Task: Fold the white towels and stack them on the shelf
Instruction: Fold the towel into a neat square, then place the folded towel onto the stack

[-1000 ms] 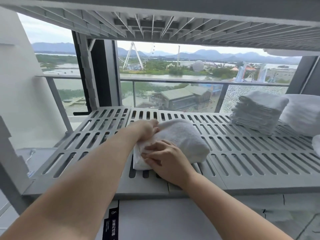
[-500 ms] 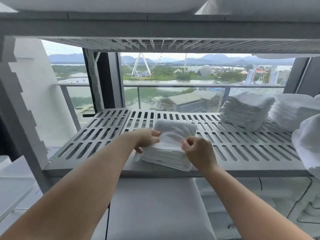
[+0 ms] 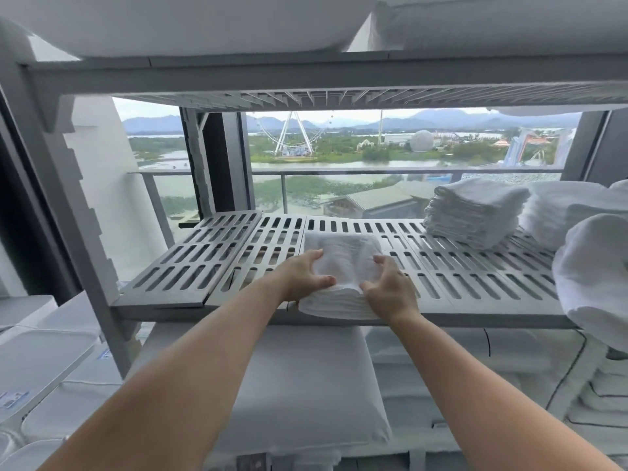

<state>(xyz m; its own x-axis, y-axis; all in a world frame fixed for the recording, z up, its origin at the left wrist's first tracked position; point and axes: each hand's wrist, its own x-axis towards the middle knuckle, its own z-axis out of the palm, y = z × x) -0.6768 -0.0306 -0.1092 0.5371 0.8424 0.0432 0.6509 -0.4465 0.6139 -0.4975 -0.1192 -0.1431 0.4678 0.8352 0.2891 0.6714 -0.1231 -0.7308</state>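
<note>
A folded white towel (image 3: 343,256) lies on the grey slotted shelf (image 3: 475,283), its near edge over the shelf's front lip. My left hand (image 3: 302,275) grips the towel's left side, thumb on top. My right hand (image 3: 390,287) holds its right near corner, fingers curled on the cloth. A stack of folded white towels (image 3: 475,212) stands at the back right of the same shelf.
More white linen (image 3: 557,212) lies beside the stack, and a bulky white bundle (image 3: 594,277) hangs over the shelf's right end. Pillows (image 3: 299,385) fill the shelf below. An upper shelf (image 3: 306,76) sits close overhead. A grey upright post (image 3: 78,205) stands at left.
The towel went from a loose bundle to a flat folded rectangle. Both hands shifted to its near sides and pulled it toward the shelf's front edge. The view has backed away and risen.
</note>
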